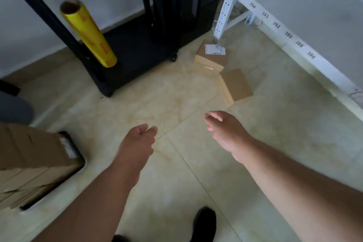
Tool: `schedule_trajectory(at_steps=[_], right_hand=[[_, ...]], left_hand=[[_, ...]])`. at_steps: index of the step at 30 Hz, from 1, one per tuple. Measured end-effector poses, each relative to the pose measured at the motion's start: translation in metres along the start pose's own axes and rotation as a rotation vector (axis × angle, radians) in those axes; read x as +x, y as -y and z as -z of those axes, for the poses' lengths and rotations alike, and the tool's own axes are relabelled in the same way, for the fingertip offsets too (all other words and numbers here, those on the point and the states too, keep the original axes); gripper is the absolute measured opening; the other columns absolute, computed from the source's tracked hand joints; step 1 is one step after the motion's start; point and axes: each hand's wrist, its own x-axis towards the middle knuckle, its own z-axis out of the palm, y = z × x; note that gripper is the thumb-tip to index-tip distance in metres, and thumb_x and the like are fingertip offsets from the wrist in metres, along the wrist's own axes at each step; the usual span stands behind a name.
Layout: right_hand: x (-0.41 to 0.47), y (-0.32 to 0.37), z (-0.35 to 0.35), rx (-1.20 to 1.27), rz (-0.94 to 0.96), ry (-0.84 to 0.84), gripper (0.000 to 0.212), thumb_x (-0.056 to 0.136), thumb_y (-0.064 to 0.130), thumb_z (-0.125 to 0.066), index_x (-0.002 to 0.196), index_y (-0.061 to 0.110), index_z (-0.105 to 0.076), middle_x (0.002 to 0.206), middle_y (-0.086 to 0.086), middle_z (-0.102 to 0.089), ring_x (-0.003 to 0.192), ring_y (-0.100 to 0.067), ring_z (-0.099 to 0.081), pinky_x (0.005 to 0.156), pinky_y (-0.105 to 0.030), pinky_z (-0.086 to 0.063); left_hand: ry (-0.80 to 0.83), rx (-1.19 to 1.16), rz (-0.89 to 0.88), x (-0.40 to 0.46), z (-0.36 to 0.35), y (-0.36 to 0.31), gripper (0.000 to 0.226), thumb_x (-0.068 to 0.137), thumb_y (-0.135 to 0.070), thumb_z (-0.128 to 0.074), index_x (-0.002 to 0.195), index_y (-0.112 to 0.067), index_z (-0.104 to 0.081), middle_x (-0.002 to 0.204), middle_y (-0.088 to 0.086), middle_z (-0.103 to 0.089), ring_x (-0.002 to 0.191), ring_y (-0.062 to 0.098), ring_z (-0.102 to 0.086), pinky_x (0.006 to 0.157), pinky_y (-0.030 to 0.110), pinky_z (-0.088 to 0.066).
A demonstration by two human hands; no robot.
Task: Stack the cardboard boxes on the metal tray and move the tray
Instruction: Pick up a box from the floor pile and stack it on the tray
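Head camera looks down past a black shoe to both arms stretched over the tiled floor, the left hand and right hand empty with fingers loosely curled. At the near left, stacked cardboard boxes sit on the metal tray. Farther off, a labelled box and a plain box lie on the floor, touching, between a black cart holding a yellow roll and a white rack.

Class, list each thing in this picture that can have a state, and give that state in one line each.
Left hand: open, holds nothing.
Right hand: open, holds nothing.
Labelled box: closed, on the floor.
Plain box: closed, on the floor, beside the labelled box.
Stacked boxes: piled on the tray.
Tray: loaded, on the floor.
Yellow roll: leaning on the black cart.
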Motion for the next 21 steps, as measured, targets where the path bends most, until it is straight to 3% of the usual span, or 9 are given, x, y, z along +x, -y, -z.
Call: schedule_trajectory(at_steps=[10, 15, 21], right_hand=[[0.035, -0.017, 0.044, -0.024, -0.088, -0.061, 0.051, 0.098, 0.049, -0.053, 0.141, 0.022, -0.059, 0.137, 0.001, -0.064, 0.124, -0.015, -0.062, 0.109, -0.044, -0.048], [0.069, 0.000, 0.052, -0.082, -0.101, -0.053, 0.054, 0.093, 0.052, -0.054, 0.139, 0.023, -0.060, 0.136, 0.002, -0.064, 0.123, -0.016, -0.062, 0.109, -0.046, -0.048], [0.106, 0.017, 0.056, -0.103, -0.111, -0.081, 0.043, 0.098, 0.047, -0.054, 0.134, 0.024, -0.063, 0.103, 0.010, -0.070, 0.109, -0.016, -0.068, 0.104, -0.048, -0.051]], left_hand=[[0.094, -0.027, 0.024, 0.021, -0.063, -0.017, 0.058, 0.099, -0.043, -0.063, 0.151, -0.023, -0.047, 0.122, -0.007, -0.063, 0.119, 0.016, -0.062, 0.112, 0.048, -0.046], [0.094, -0.039, 0.032, 0.051, -0.063, -0.034, 0.057, 0.097, -0.045, -0.063, 0.149, -0.026, -0.048, 0.135, -0.006, -0.061, 0.123, 0.015, -0.061, 0.112, 0.047, -0.045], [0.098, -0.013, 0.006, 0.082, -0.059, -0.062, 0.070, 0.084, -0.055, -0.065, 0.147, -0.028, -0.050, 0.136, -0.008, -0.061, 0.126, 0.016, -0.059, 0.113, 0.046, -0.045]])
